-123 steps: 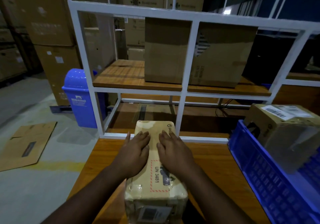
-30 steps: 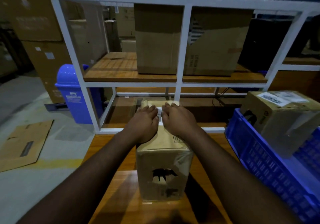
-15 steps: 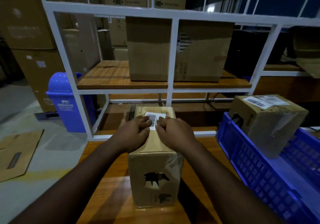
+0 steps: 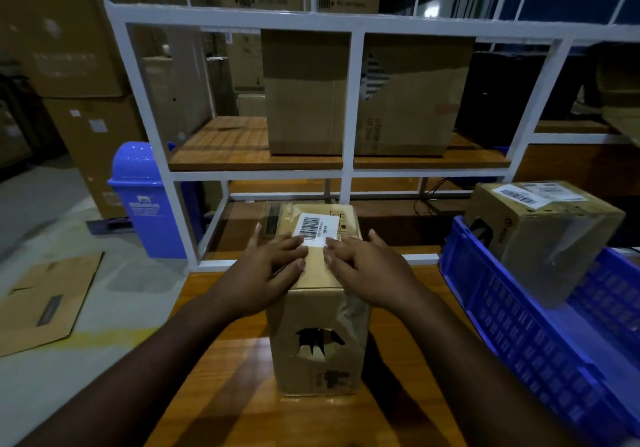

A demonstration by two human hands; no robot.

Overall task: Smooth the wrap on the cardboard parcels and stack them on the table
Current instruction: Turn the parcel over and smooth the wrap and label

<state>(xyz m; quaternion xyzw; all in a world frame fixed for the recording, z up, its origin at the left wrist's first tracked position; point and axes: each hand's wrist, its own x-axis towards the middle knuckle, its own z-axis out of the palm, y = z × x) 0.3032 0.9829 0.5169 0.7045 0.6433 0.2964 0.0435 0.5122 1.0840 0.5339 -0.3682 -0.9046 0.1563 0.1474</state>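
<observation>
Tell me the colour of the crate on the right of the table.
Blue: the crate is blue plastic, seen in the head view.

Parcel (image 4: 317,308) since turned up on end on the desk (image 4: 221,360), torn face toward me. My left hand (image 4: 268,273) and right hand (image 4: 367,268) have slid back, uncovering the barcode label (image 4: 313,227).

Blue bin (image 4: 147,201) on the floor left of a white rack (image 4: 348,104), flattened cardboard (image 4: 45,303) nearby.
</observation>
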